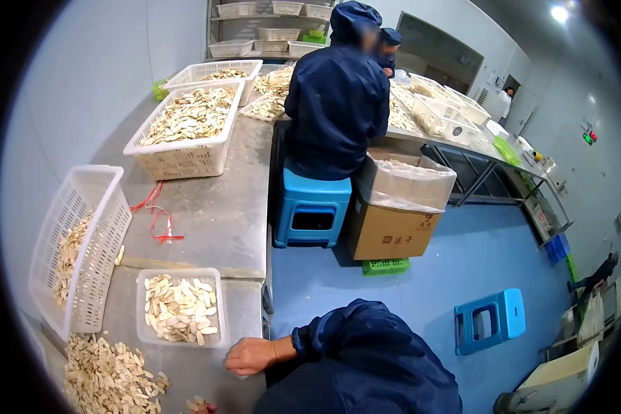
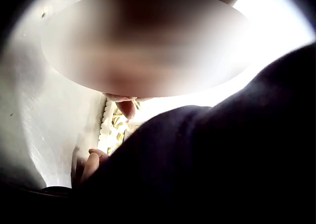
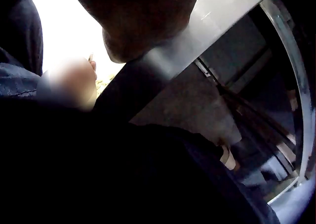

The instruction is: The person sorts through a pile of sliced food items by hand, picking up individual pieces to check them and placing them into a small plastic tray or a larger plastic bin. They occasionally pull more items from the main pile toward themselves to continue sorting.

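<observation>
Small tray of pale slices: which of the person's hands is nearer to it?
Right. The right hand rests beside the tray's near right corner; the left hand sits farther off, at the picture's bottom edge.

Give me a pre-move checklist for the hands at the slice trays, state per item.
1. Right hand on the steel table, beside the small tray: ok.
2. Right hand holds nothing: ok.
3. Left hand in full view: not ok, only fingertips at the frame's bottom edge.
4. Left hand's grip: cannot tell.
5. Small tray flat, full of slices: ok.
6. Tilted basket stable: cannot tell; it stands on edge over the loose pile.
</observation>
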`<action>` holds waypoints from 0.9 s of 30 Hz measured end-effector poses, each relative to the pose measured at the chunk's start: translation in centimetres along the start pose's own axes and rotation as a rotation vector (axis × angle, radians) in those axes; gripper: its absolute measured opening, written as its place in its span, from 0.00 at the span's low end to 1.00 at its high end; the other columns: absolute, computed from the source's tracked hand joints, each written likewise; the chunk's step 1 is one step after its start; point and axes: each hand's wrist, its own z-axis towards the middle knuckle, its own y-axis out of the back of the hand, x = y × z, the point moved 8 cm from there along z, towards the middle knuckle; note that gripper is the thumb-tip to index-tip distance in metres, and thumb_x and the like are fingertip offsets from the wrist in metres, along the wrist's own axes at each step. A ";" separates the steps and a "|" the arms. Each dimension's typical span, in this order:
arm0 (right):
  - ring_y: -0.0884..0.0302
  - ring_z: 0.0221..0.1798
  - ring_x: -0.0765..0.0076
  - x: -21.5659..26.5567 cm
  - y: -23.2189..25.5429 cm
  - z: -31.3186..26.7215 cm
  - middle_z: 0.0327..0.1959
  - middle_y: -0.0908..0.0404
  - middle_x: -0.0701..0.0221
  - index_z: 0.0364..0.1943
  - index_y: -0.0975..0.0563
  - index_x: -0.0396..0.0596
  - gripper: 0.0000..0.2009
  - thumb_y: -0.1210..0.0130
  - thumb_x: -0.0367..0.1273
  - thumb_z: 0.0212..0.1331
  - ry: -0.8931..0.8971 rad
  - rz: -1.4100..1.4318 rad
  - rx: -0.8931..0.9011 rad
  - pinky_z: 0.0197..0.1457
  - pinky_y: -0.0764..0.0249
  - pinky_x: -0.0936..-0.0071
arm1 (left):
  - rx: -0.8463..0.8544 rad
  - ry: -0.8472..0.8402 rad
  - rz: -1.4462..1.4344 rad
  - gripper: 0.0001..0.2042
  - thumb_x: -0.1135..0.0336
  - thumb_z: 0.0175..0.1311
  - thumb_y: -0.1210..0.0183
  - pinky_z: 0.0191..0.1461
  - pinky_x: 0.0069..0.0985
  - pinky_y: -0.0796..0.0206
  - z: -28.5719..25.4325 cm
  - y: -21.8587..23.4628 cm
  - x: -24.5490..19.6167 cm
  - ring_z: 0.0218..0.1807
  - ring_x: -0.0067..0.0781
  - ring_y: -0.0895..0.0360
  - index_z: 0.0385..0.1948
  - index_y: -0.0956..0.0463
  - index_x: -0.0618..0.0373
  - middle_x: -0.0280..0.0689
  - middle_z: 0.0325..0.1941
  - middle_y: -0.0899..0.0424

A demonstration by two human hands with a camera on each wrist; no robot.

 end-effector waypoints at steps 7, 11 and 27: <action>0.24 0.30 0.47 0.0 -0.3 0.0 0.25 0.27 0.62 0.30 0.28 0.46 0.06 0.44 0.31 0.59 -0.027 0.013 -0.006 0.32 0.28 0.53 | -0.075 0.006 0.056 0.15 0.53 0.71 0.40 0.20 0.22 0.46 0.1 1.4 -0.4 0.17 0.21 0.38 0.27 0.27 0.51 0.30 0.18 0.30; 0.24 0.31 0.50 0.2 -0.2 -0.1 0.25 0.27 0.62 0.31 0.28 0.45 0.06 0.44 0.30 0.61 -0.016 -0.001 0.003 0.33 0.27 0.56 | -0.112 -0.018 0.029 0.17 0.49 0.69 0.39 0.20 0.22 0.44 0.6 2.4 -0.4 0.17 0.21 0.38 0.25 0.29 0.48 0.29 0.18 0.31; 0.24 0.32 0.50 0.0 -0.6 -0.1 0.26 0.28 0.62 0.33 0.27 0.44 0.05 0.45 0.30 0.63 0.009 0.020 0.033 0.35 0.26 0.56 | -0.106 -0.035 0.006 0.14 0.52 0.73 0.41 0.20 0.21 0.46 1.2 1.9 -0.9 0.17 0.20 0.38 0.29 0.28 0.49 0.28 0.19 0.31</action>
